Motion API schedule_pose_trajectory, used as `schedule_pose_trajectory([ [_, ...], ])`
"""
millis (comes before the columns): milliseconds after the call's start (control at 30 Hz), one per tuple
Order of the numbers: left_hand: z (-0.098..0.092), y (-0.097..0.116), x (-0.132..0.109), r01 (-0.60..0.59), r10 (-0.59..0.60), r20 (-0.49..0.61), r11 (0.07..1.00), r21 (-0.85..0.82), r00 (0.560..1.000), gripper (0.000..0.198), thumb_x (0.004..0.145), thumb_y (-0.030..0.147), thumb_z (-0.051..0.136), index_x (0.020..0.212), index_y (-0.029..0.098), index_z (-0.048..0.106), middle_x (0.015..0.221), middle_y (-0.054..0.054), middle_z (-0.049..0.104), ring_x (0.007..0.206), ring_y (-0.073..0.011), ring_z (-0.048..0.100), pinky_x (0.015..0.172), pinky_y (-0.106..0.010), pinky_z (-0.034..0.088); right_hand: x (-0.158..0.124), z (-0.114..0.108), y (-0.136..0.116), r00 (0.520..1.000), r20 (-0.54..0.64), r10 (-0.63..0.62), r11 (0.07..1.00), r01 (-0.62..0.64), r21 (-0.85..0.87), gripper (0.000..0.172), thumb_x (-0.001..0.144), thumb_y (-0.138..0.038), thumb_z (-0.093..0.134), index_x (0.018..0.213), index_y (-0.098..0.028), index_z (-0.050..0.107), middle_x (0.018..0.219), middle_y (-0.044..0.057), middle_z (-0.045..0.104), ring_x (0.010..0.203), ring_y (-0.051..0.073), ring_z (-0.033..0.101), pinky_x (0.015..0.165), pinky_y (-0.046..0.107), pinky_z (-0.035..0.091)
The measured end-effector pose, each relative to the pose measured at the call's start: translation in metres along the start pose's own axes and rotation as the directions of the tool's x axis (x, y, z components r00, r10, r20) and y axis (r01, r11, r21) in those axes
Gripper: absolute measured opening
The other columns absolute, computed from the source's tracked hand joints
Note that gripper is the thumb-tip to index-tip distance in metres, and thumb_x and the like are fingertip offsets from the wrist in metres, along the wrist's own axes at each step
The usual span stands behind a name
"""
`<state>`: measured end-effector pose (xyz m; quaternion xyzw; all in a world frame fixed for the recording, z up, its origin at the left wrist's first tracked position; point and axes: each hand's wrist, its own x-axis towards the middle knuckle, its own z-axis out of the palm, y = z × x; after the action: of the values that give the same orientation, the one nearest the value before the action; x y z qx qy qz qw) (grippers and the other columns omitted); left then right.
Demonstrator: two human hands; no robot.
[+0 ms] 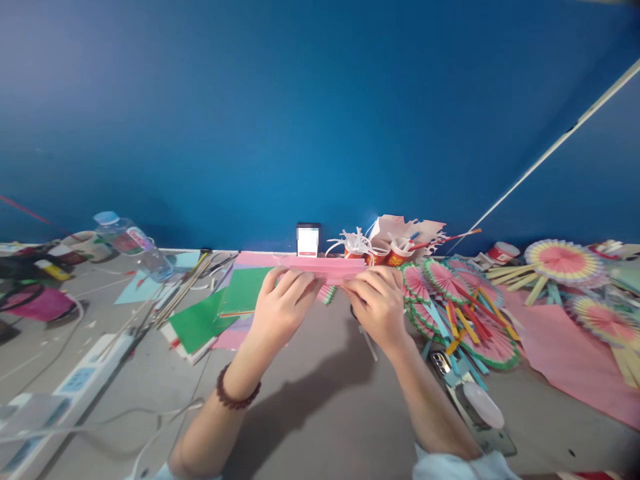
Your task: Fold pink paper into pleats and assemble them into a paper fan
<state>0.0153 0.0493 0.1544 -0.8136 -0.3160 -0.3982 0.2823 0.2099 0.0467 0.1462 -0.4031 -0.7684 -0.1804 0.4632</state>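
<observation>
Both hands hold up a folded strip of pink paper [325, 267] above the grey table [310, 400]. My left hand [280, 310] pinches its left part, fingers closed over the fold. My right hand [377, 303] grips the right part the same way. A bead bracelet [235, 393] circles my left wrist. The strip's underside shows pleats between the hands.
Green and pink paper sheets [215, 310] lie left of the hands, beside sticks and a water bottle [133, 243]. A power strip [75, 383] with cables runs at the near left. Finished pleated paper fans [465, 313] pile at the right. Paper cups [385, 252] stand against the blue wall.
</observation>
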Motion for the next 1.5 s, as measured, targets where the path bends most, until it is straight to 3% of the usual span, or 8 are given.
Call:
schedule_pose_trajectory([
  [233, -0.002, -0.001, 0.002, 0.025, -0.026, -0.051, 0.999, -0.023, 0.998, 0.017, 0.086, 0.007, 0.054, 0.09, 0.018, 0.066, 0.07, -0.002, 0.064, 0.07, -0.015, 0.057, 0.075, -0.033, 0.043, 0.001, -0.002, -0.001, 0.999, -0.013, -0.034, 0.999, 0.033, -0.024, 0.015, 0.083, -0.011, 0.062, 0.076, -0.023, 0.066, 0.071, -0.002, 0.069, 0.078, 0.017, 0.054, 0.078, 0.034, 0.034],
  [533, 0.004, 0.008, -0.001, 0.044, -0.045, -0.032, 0.998, -0.038, 0.998, 0.014, 0.085, 0.006, 0.054, 0.084, 0.017, 0.063, 0.069, -0.001, 0.063, 0.067, -0.0141, 0.056, 0.075, -0.032, 0.042, -0.003, 0.007, -0.01, 0.998, 0.01, -0.056, 0.996, 0.057, -0.063, 0.009, 0.085, -0.015, 0.061, 0.085, -0.022, 0.067, 0.081, 0.002, 0.071, 0.082, 0.017, 0.056, 0.08, 0.034, 0.035],
  [867, -0.002, -0.002, 0.0, 0.065, -0.066, -0.017, 0.994, -0.083, 0.998, 0.015, 0.084, 0.007, 0.058, 0.094, 0.018, 0.064, 0.089, -0.005, 0.071, 0.081, -0.0177, 0.06, 0.078, -0.033, 0.042, -0.004, 0.007, -0.01, 0.995, -0.088, -0.04, 0.999, 0.04, -0.012, 0.014, 0.08, -0.008, 0.064, 0.072, -0.021, 0.064, 0.071, -0.001, 0.07, 0.074, 0.015, 0.056, 0.074, 0.033, 0.037],
  [1033, -0.005, -0.005, 0.001, -0.011, 0.012, 0.012, 0.999, -0.045, 1.0, 0.022, 0.084, 0.004, 0.055, 0.099, 0.017, 0.064, 0.093, -0.007, 0.071, 0.085, -0.0194, 0.06, 0.079, -0.035, 0.043, -0.004, 0.008, -0.01, 0.997, -0.076, -0.007, 0.999, 0.01, 0.037, 0.014, 0.078, -0.008, 0.065, 0.073, -0.02, 0.062, 0.071, -0.001, 0.069, 0.073, 0.016, 0.056, 0.074, 0.034, 0.038],
  [1300, -0.006, -0.005, 0.003, -0.043, 0.04, -0.058, 0.998, -0.045, 0.998, 0.024, 0.087, 0.006, 0.051, 0.101, 0.02, 0.064, 0.087, -0.005, 0.07, 0.08, -0.0171, 0.062, 0.075, -0.033, 0.043, -0.002, 0.006, -0.007, 0.998, -0.057, -0.019, 0.999, 0.021, 0.036, 0.015, 0.08, -0.008, 0.063, 0.074, -0.022, 0.062, 0.071, 0.0, 0.069, 0.074, 0.017, 0.056, 0.074, 0.034, 0.038],
  [1500, -0.003, -0.001, -0.001, -0.026, 0.02, -0.09, 0.998, -0.062, 0.996, 0.015, 0.084, 0.006, 0.057, 0.091, 0.018, 0.063, 0.074, -0.003, 0.066, 0.07, -0.0151, 0.057, 0.069, -0.031, 0.043, -0.002, 0.007, -0.012, 1.0, 0.014, 0.0, 1.0, 0.0, 0.002, 0.01, 0.081, -0.011, 0.062, 0.08, -0.021, 0.063, 0.076, 0.002, 0.069, 0.077, 0.018, 0.056, 0.076, 0.034, 0.038],
])
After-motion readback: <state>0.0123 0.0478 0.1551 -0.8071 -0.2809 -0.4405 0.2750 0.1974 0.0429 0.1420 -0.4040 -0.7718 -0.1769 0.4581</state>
